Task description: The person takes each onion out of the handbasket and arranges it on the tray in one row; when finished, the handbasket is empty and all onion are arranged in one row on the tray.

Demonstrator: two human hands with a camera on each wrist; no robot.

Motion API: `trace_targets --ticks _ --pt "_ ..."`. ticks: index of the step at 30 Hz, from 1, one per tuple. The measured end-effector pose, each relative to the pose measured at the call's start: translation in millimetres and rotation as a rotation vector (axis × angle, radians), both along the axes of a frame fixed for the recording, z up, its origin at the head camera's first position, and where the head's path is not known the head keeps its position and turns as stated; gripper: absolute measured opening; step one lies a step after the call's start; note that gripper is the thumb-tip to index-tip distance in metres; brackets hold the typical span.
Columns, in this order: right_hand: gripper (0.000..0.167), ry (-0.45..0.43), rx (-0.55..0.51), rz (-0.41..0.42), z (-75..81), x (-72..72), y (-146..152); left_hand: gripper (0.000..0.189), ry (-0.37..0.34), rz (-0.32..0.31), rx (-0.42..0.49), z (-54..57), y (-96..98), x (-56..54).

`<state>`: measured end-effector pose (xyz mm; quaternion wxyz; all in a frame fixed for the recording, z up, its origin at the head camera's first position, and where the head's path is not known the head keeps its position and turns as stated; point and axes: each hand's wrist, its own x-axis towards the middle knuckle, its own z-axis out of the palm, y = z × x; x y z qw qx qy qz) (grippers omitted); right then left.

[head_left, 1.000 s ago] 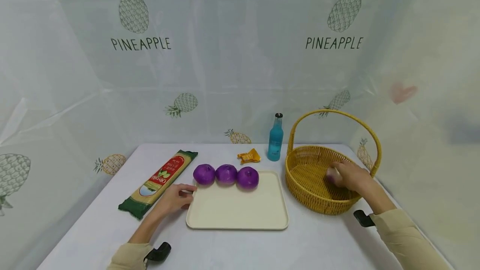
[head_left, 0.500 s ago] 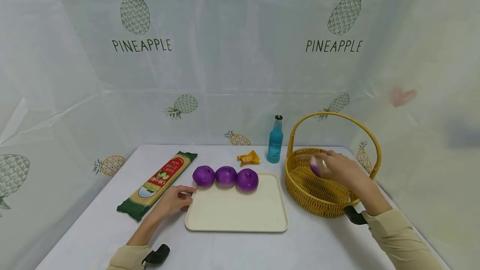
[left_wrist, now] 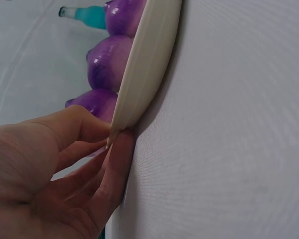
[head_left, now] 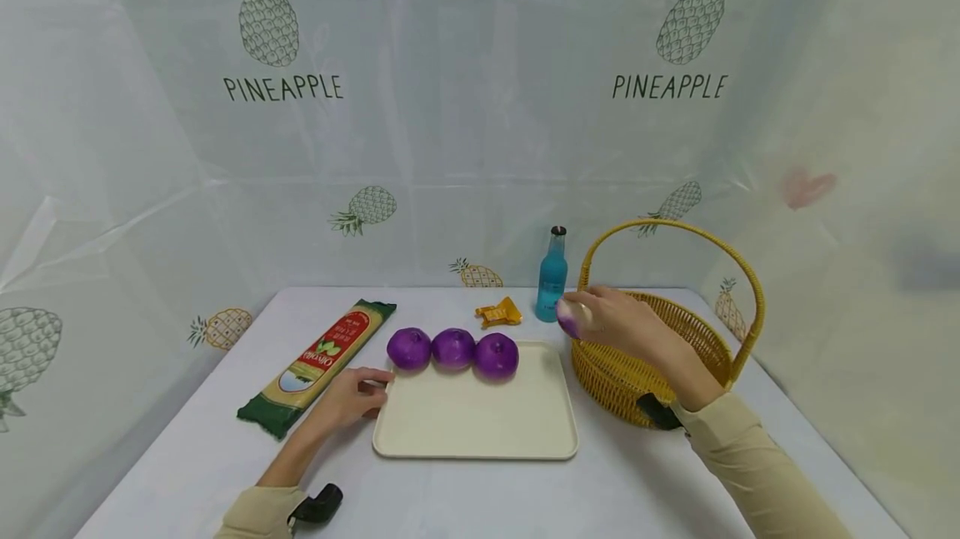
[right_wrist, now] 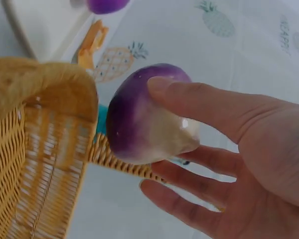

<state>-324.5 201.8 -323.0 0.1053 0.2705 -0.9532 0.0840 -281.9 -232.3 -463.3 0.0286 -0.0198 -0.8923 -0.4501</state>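
My right hand [head_left: 626,324] holds a purple-and-white turnip [right_wrist: 139,117] between thumb and fingers, raised over the left rim of the wicker basket [head_left: 611,381]. Its purple end faces left in the head view. At the tray's left edge, my left hand [head_left: 348,400] pinches the rim of the cream tray [head_left: 480,422], thumb above and fingers beneath, as the left wrist view shows. Along the tray's far side sit three purple turnips in a row: a left one [head_left: 409,349], a middle one [head_left: 453,349] and a right one [head_left: 496,356].
A blue bottle [head_left: 552,281] stands behind, close left of the basket, whose tall handle [head_left: 675,225] arches upward. An orange wrapped snack [head_left: 498,312] lies beyond the turnips. Left of the tray is a long green-and-gold packet [head_left: 318,364]. A pineapple-print sheet hangs behind the table.
My right hand has lifted the turnip up from inside the basket and carried it left to the basket's near-tray rim. The left hand stays at the tray's edge.
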Motion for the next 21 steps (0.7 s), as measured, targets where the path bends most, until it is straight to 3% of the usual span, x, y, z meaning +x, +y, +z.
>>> trace_targets --ticks 6,12,16,21 --pt "0.049 -0.044 0.004 0.059 -1.7 -5.3 -19.0 0.032 0.0 -0.005 0.008 -0.4 -0.3 -1.4" --pt "0.045 -0.006 0.057 0.097 -12.9 -12.7 -38.7 0.033 0.007 -0.021 0.015 0.8 -0.2 -1.9" --pt "0.037 0.015 0.121 0.079 -26.2 -18.0 -52.2 0.033 -0.003 -0.008 0.008 0.8 -1.2 1.0" --pt "0.042 -0.026 0.202 -0.006 -42.9 -25.2 -60.9 0.032 -0.002 -0.008 0.008 1.9 -0.2 2.2"
